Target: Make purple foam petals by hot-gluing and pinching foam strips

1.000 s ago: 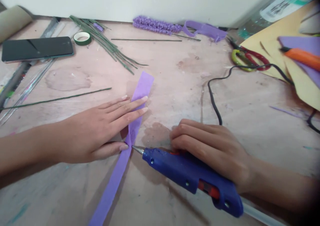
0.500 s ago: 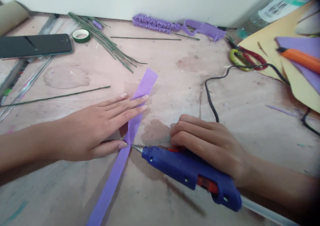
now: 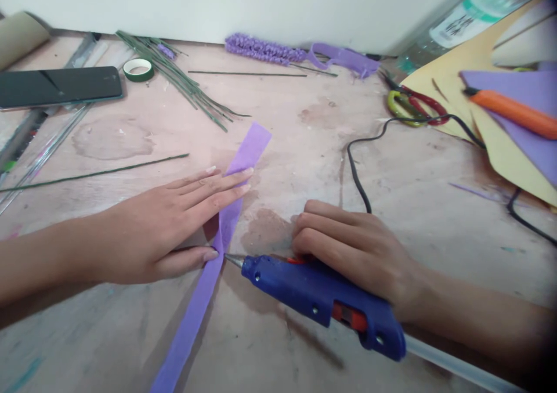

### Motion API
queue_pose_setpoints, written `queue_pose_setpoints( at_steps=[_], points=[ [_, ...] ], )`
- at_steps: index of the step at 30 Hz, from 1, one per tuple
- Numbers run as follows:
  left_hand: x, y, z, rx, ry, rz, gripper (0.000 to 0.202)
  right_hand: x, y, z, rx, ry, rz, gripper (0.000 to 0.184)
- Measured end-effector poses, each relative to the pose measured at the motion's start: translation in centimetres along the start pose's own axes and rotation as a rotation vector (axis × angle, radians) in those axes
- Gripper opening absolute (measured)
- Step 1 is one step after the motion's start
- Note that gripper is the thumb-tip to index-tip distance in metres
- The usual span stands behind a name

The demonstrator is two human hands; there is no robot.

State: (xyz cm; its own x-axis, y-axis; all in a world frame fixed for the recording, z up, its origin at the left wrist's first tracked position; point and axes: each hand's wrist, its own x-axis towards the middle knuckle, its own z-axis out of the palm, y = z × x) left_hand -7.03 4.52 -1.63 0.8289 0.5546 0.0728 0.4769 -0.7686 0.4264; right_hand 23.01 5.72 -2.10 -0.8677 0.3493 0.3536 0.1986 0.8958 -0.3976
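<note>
A long purple paper strip [image 3: 204,282] lies diagonally across the worn tabletop [image 3: 278,166]. My left hand [image 3: 174,224] lies flat and open on it, fingers stretched out over the strip and thumb against its edge. My right hand [image 3: 352,248] is wrapped round a blue glue gun [image 3: 313,294] with a red trigger. The gun's metal nozzle touches the strip's edge just beside my left thumb. A clear glue stick juts from the back of the gun.
The gun's black cord [image 3: 361,161] snakes right. Green wire stems [image 3: 183,85], a tape roll [image 3: 138,68] and a phone [image 3: 56,86] lie at back left. Purple flower pieces [image 3: 270,50] sit by the wall. Scissors [image 3: 413,105], coloured sheets [image 3: 505,120] and an orange cutter [image 3: 513,110] lie at right.
The nozzle has crept slightly left to meet the strip's edge by my thumb. The view has shifted a little; both hands keep their hold.
</note>
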Motion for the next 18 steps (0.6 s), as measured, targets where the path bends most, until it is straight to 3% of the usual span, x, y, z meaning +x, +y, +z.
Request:
queue_pose_setpoints(
  at_steps=[18],
  points=[
    [0.03,0.19,-0.21,0.011,0.004,0.002,0.071,-0.27,0.10,0.27,-0.015,0.023,0.017,0.017]
  ],
)
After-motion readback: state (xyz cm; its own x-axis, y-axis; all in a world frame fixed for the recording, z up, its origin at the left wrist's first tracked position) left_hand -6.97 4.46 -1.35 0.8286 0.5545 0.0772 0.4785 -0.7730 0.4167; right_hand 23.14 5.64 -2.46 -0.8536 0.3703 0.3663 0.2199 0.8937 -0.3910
